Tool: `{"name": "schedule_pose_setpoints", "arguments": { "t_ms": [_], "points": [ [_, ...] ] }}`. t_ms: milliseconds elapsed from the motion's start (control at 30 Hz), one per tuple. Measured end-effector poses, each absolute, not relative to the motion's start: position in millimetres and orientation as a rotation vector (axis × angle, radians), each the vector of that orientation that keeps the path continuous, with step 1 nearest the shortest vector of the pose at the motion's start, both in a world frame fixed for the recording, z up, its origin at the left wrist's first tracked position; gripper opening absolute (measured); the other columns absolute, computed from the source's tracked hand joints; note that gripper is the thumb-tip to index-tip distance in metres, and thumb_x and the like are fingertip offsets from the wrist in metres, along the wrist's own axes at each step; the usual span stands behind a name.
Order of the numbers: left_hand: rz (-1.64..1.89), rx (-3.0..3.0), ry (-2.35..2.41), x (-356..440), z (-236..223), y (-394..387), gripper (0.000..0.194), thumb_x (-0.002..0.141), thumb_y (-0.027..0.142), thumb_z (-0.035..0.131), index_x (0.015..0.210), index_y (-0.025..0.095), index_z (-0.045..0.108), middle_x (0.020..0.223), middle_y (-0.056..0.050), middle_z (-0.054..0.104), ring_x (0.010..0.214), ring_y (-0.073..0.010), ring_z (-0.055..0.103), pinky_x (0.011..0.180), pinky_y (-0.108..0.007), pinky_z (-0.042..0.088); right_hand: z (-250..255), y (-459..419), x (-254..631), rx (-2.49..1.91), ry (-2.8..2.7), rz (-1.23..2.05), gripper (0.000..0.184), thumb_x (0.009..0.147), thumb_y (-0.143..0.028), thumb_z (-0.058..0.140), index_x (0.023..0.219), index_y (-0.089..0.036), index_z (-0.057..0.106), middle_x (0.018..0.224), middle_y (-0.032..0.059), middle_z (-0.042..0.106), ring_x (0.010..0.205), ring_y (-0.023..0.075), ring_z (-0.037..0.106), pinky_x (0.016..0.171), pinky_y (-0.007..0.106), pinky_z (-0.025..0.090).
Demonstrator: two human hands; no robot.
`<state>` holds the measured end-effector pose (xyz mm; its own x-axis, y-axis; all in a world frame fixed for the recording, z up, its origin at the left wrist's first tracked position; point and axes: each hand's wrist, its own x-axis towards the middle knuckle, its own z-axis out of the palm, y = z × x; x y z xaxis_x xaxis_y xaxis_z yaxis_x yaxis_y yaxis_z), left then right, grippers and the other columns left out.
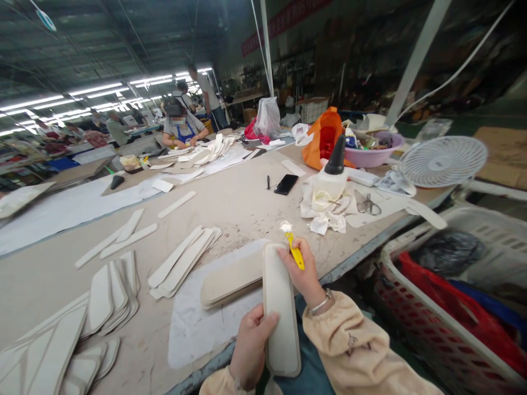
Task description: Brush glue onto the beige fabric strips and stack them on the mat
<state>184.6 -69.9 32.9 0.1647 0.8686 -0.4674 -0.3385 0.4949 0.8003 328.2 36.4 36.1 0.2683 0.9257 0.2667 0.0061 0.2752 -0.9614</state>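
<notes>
A long off-white panel with rounded corners [282, 318] is tilted up at the table's front edge. My left hand [252, 340] is closed on its lower left side, thumb across the face. Near its top right edge, my right hand [302, 271] is closed around a small yellow-handled brush [295, 253], its bristle end covered in white paste. The right thumb and fingers also touch the panel's upper edge. Beside the panel, a stack of similar pieces [230, 280] lies on a white sheet [187, 329].
Several loose panels [185, 260] and a fanned pile [45, 351] lie to the left. A white container with a black cone top [331, 178], a phone [286, 184], scissors [368, 204] and a fan [444, 159] are toward the right. A basket [411, 302] stands beside the table. Across it, a person [181, 129] handles pieces.
</notes>
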Motion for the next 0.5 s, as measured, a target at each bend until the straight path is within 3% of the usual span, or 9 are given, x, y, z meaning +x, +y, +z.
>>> {"name": "schedule_pose_setpoints", "arguments": {
  "t_ms": [233,400,500],
  "points": [
    [0.996,0.541,1.059,185.6,38.3,-70.7,0.039,0.065,0.039,0.080,0.092,0.011,0.074,0.076,-0.009,0.074,0.061,-0.0160,0.062,0.060,-0.026,0.046,37.7,36.0,326.4,-1.143,-1.098,0.818,0.031,0.083,-0.045,0.061,0.083,-0.024,0.039,0.069,-0.0051,0.044,0.060,0.0135,0.042,0.057,0.027,0.039],
    [1.053,0.479,1.010,186.7,36.1,-73.9,0.046,0.045,0.040,0.087,0.077,0.008,0.076,0.061,-0.007,0.068,0.051,-0.0133,0.055,0.055,-0.026,0.042,32.4,34.6,334.1,-1.406,-1.112,0.704,0.044,0.067,-0.058,0.070,0.079,-0.023,0.046,0.073,-0.0006,0.057,0.064,0.0178,0.052,0.059,0.031,0.043],
    [1.061,0.432,1.042,178.2,36.4,-73.7,0.046,0.039,0.037,0.088,0.074,0.009,0.077,0.062,-0.006,0.068,0.050,-0.0129,0.054,0.053,-0.026,0.040,31.7,38.4,332.3,-1.372,-1.090,0.818,0.048,0.062,-0.061,0.071,0.081,-0.025,0.047,0.080,0.0040,0.065,0.075,0.0242,0.062,0.065,0.037,0.048]
  ]
}}
